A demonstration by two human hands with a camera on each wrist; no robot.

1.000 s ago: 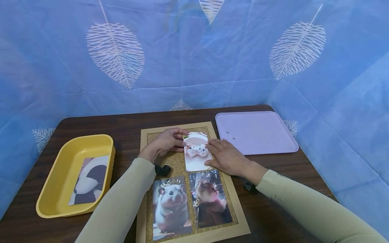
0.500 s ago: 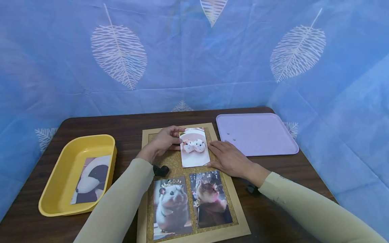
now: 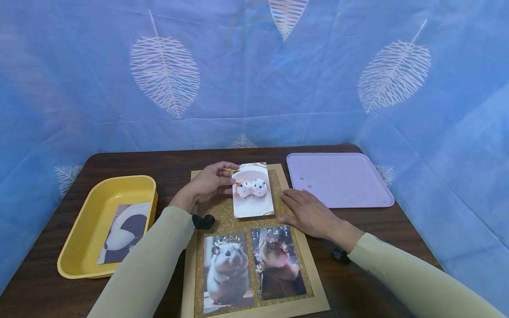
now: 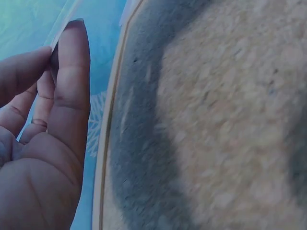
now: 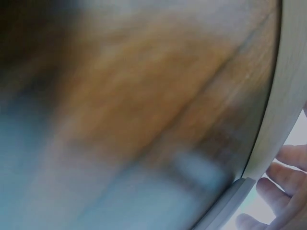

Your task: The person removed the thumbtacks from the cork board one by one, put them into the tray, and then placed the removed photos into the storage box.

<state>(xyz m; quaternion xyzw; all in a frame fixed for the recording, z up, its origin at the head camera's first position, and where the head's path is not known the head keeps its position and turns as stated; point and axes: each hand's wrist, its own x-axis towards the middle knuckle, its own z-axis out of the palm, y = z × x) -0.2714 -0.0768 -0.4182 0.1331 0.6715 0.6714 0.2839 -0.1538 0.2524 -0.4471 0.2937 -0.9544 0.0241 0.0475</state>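
With thumb and fingers, my left hand point(image 3: 208, 183) pinches the left edge of a photo print point(image 3: 253, 190) of two white hamsters. That photo overlaps the upper part of a wood-framed corkboard point(image 3: 222, 211) in the head view. In the left wrist view, only a thin edge of the photo shows between thumb and index finger point(image 4: 72, 72). My right hand point(image 3: 310, 213) rests with extended fingers on the board's right frame edge, apart from the photo. Below lie a crowned hamster photo point(image 3: 228, 274) and a darker photo point(image 3: 280, 265) of a brown animal.
At left stands a yellow bin point(image 3: 85, 221) with a photo point(image 3: 125, 232) of a white animal inside. A lilac tray point(image 3: 342, 181) with small bits on it lies back right. Blue cloth point(image 3: 258, 79) hangs behind the dark wooden table point(image 3: 377, 229).
The hamster-pair photo has moved left and up the board with my left hand. My right hand's fingers have come away from its right edge, and a gap shows between them.
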